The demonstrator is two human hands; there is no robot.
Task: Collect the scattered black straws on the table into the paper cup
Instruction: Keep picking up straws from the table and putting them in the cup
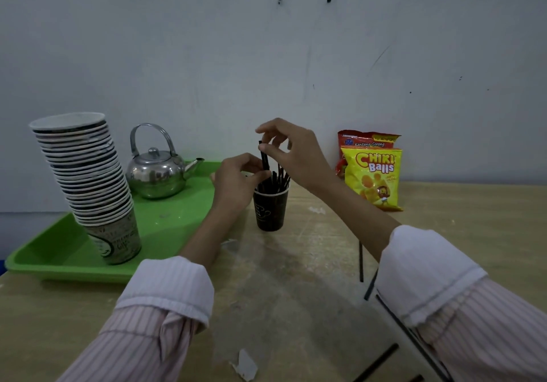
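- right hand [284, 148] pinches one black straw [264, 159] upright over paper cup [270, 208]; left hand [236, 180] fingers curled at rim
- lower it straight, release once seated; loose straws [361, 260] remain on table [296, 278]

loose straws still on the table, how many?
4 visible: one beside the right forearm, one poking from under the sleeve, a long one under the arm, one near the bottom edge. The arm may hide more.
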